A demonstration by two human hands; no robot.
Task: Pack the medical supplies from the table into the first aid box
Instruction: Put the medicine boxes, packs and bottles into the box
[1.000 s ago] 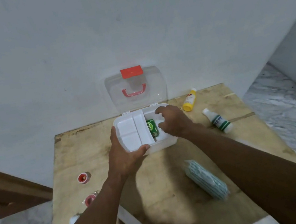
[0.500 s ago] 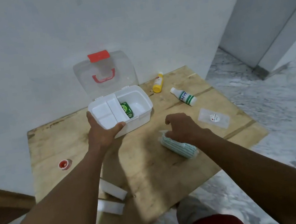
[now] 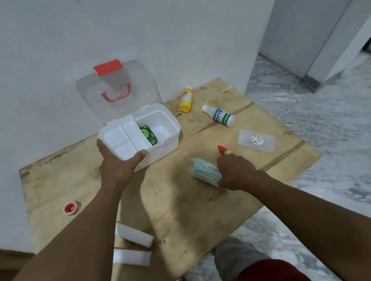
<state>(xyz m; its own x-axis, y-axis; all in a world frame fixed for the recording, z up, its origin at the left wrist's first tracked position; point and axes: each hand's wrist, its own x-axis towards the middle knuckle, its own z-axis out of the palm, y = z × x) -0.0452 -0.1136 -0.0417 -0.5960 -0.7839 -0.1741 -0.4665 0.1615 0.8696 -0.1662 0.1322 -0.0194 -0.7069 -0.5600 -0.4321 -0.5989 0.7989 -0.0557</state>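
The white first aid box (image 3: 167, 140) stands open at the back of the wooden table (image 3: 186, 215), its clear lid (image 3: 136, 85) leaning on the wall. A green carton (image 3: 148, 135) lies inside beside a white divider tray. My left hand (image 3: 118, 166) grips the box's front left corner. My right hand (image 3: 237, 172) is closed over the near end of a green-striped pack (image 3: 204, 171) lying on the table. A small red-capped tip (image 3: 223, 149) pokes out past its knuckles; whether the hand holds it I cannot tell.
A yellow bottle (image 3: 186, 101), a white bottle with a green label (image 3: 220, 116) and a flat clear case (image 3: 256, 140) lie to the right. A red tape roll (image 3: 70, 208) sits at the left. Two white packets (image 3: 134, 233) (image 3: 131, 257) lie near the front edge.
My right hand left the box's inside, came down to the striped pack and closed on it. The left hand stayed on the box. The view swung to the right.
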